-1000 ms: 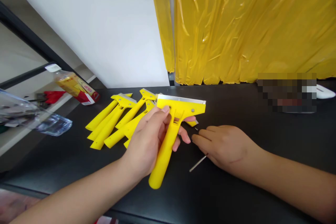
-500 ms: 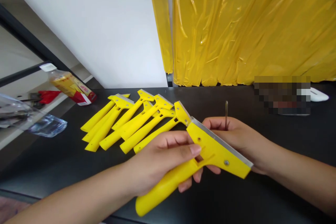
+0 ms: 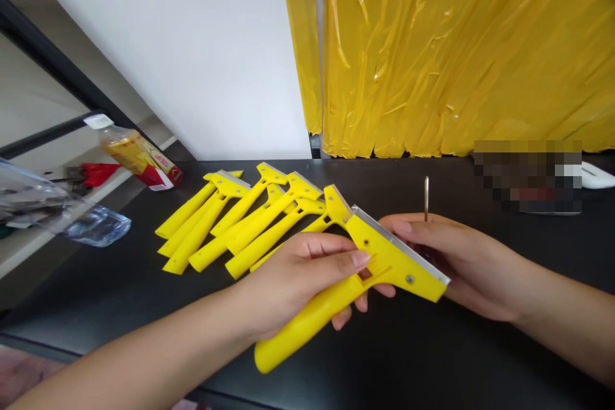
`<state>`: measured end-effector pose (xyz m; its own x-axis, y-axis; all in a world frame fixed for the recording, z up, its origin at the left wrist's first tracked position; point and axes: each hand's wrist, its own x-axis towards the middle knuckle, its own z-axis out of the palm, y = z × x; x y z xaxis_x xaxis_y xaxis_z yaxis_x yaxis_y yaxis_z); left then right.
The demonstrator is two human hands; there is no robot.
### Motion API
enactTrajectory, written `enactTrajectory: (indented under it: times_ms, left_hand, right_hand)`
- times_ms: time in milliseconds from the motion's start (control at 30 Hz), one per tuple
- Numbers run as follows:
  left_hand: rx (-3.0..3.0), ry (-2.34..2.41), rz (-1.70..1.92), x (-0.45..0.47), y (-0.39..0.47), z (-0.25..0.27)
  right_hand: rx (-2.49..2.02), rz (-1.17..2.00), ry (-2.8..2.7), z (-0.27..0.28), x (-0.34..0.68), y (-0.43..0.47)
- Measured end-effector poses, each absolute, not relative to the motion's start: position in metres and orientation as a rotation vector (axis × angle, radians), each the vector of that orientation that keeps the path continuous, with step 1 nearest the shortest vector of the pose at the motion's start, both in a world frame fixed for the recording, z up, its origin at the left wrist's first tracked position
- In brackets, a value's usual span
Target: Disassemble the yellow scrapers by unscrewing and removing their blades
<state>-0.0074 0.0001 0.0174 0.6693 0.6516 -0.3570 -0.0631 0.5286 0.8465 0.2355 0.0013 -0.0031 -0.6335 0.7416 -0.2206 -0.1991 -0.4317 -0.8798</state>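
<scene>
A yellow scraper (image 3: 391, 262) with a metal blade edge is held in my left hand (image 3: 307, 269), thumb on its face and fingers behind. Its handle points toward me at lower left. One screw shows at the right end of the scraper head; a dark hole is near the left end. Behind the blade, my right hand (image 3: 461, 250) is closed around a thin metal rod (image 3: 426, 195) that sticks upward; its lower part is hidden in the fingers. Several more yellow scrapers (image 3: 259, 230) lie side by side on the black table (image 3: 408, 359), left of and beyond my left hand.
A drink bottle (image 3: 139, 154) leans at the table's left side, near a clear plastic container (image 3: 98, 224) and a shelf (image 3: 29, 250). A white board (image 3: 202, 57) and yellow plastic sheeting (image 3: 432, 57) stand behind. A white object (image 3: 596, 176) and a blurred patch are at the back right.
The scraper has risen slightly and its head is turned a little. My right hand with the rod has shifted right, slightly away from the blade. The whole view has drifted a little.
</scene>
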Motion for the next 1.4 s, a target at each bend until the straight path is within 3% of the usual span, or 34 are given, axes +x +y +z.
enactTrajectory:
  times_ms: [933,1400]
  left_hand:
    - [1.250,0.859,0.551,-0.006,0.007,0.016]
    - [1.465,0.883,0.455,-0.009,0.005,0.020]
  right_hand:
    - [-0.954,2.075,-1.128,-0.001,0.243,0.002]
    - [-0.809,2.189,-1.168,0.000,0.251,0.008]
